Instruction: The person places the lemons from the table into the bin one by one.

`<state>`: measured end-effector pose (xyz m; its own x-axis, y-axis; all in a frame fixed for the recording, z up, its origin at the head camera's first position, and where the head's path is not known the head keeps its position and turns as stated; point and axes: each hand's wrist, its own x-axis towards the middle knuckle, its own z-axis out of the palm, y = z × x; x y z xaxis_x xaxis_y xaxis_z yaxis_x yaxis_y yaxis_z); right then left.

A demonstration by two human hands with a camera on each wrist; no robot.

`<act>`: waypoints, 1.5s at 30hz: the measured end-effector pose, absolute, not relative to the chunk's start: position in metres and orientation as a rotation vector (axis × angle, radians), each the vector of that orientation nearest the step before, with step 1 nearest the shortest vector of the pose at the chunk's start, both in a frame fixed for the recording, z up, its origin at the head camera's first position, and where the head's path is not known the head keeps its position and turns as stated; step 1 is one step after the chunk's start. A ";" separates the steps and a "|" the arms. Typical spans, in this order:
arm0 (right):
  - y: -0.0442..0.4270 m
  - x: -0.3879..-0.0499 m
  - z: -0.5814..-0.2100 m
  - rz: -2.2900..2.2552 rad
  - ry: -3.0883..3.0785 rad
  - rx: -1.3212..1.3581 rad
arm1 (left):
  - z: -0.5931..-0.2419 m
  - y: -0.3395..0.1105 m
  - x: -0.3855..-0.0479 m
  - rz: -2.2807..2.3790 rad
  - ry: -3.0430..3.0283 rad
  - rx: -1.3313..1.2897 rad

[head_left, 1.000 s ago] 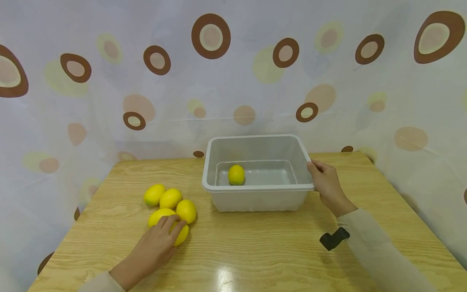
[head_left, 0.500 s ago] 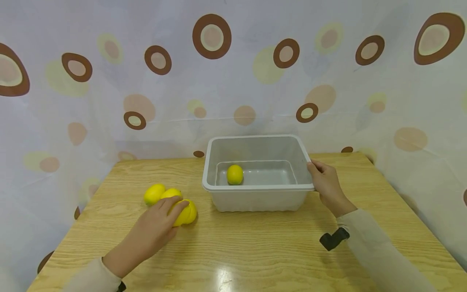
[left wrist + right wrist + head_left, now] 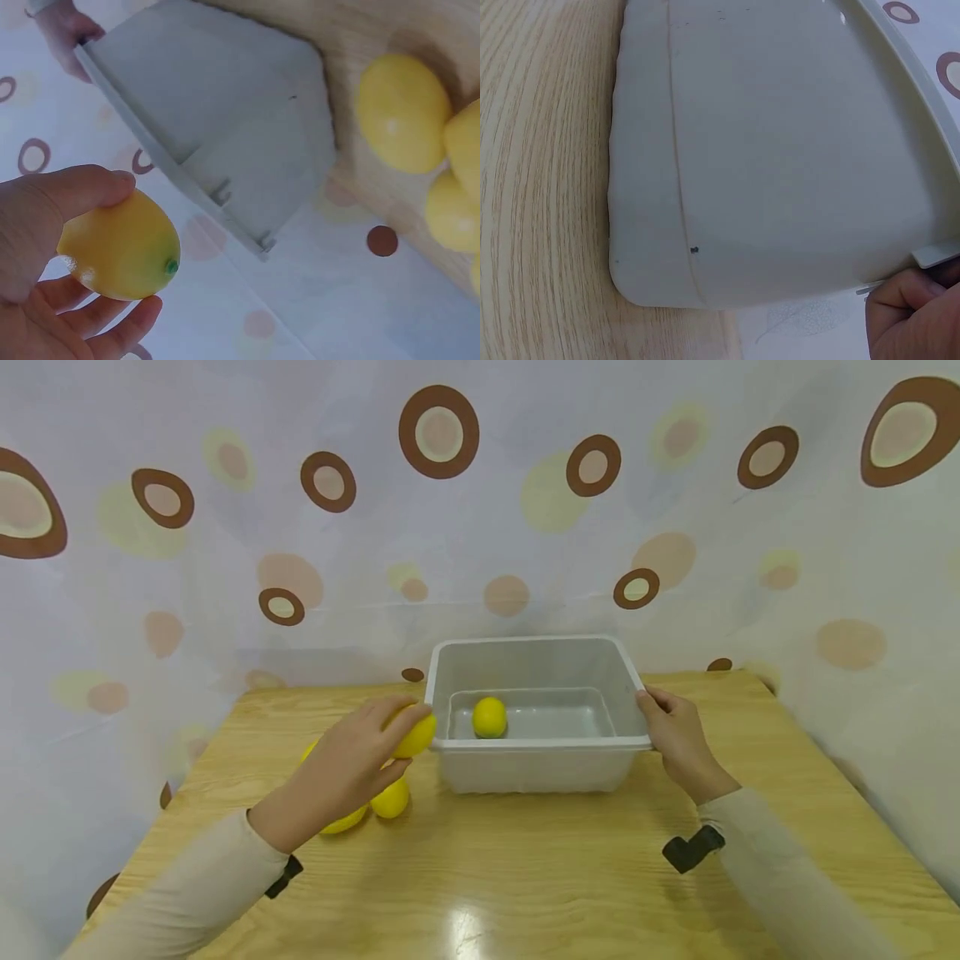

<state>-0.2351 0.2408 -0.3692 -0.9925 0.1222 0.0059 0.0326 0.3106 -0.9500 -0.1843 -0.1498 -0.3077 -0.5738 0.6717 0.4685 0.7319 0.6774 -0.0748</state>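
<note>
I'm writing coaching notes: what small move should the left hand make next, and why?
Probably move the held lemon rightward over the plastic tub: the left hand grips it near the tub's left side, another lemon lies inside, and the right hand holds the tub's opposite side.

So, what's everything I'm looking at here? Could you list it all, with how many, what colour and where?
Bin: 1, pale grey, on the table
Lemons: 6 in sight, yellow; one inside the bin, one in the left hand, four on the table left of the bin, partly hidden
Table: 1, light wood, under the bin
Cloth: whitish with brown, peach and yellowish spots, behind the table
Sleeves: 2, beige, on both forearms
Wrist pieces: 2, black, one by each wrist
Left hand: 1, bare, gripping a lemon
Right hand: 1, bare, holding the bin's right end
</note>
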 end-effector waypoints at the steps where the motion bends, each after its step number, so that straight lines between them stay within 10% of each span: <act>1: 0.242 -0.235 -0.368 1.786 -2.478 -0.145 | -0.302 -0.144 -0.190 -0.178 -2.411 -1.107; 45: 0.241 -0.234 -0.368 1.811 -2.468 -0.166 | -0.246 -0.041 -0.311 -0.206 -2.513 -1.299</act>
